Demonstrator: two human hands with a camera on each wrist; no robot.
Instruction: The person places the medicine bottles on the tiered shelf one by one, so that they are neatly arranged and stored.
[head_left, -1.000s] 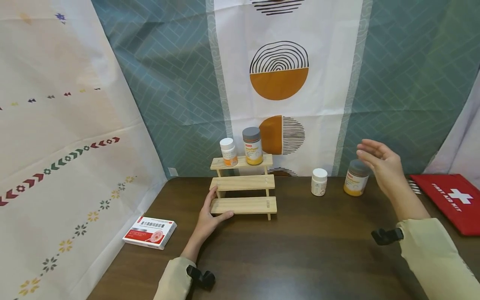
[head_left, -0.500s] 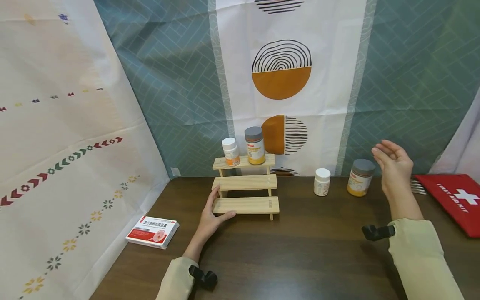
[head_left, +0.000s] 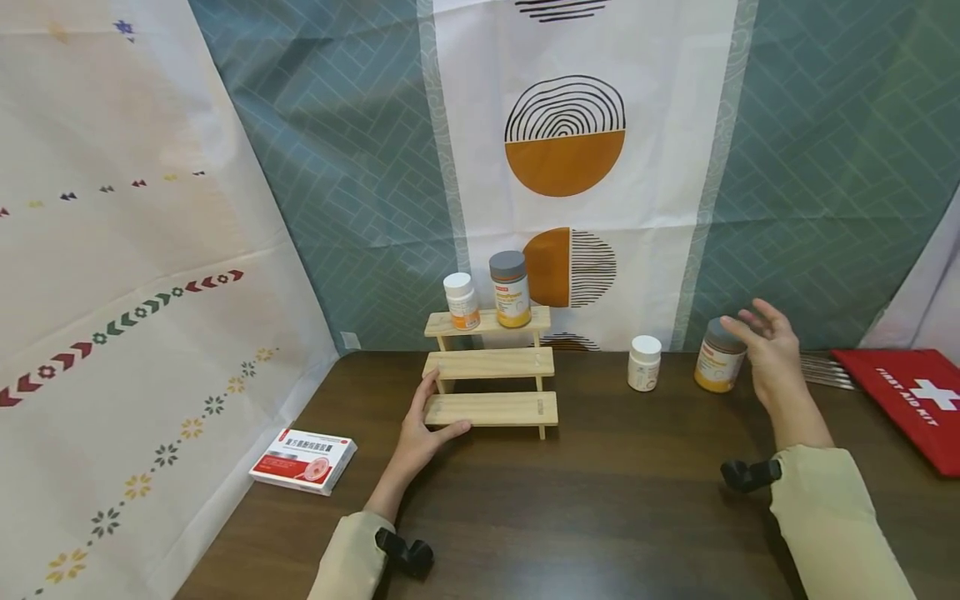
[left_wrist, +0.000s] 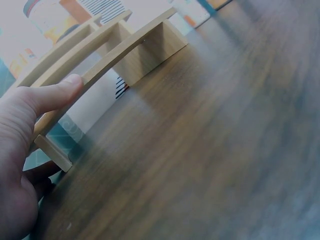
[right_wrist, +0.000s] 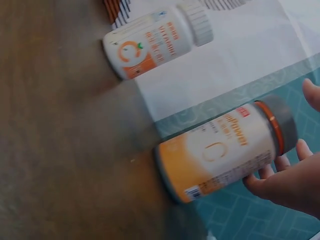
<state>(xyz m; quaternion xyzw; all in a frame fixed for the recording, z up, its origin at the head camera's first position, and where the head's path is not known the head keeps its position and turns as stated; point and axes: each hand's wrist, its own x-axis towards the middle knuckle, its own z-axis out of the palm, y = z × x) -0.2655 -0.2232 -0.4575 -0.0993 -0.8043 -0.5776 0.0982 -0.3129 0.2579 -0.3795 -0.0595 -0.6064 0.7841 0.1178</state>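
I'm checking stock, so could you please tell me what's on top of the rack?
A white-capped bottle and a grey-capped bottle stand on the rack's top shelf; they hide what is behind them.

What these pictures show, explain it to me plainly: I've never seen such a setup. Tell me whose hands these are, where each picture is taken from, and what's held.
There is no machine here: these are a person's two bare hands. The widest view is taken from the person's head, looking forward and down. The other two come from wrist cameras, each watching one hand's work.

The left hand grips the left end of a wooden stand, which carries a small bottle and a tall jar on top. The right hand is at a second jar on the table, not gripping it; whether a finger touches it is hard to tell.

Also on the table are a white bottle, a box at the left and a red pouch at the right.
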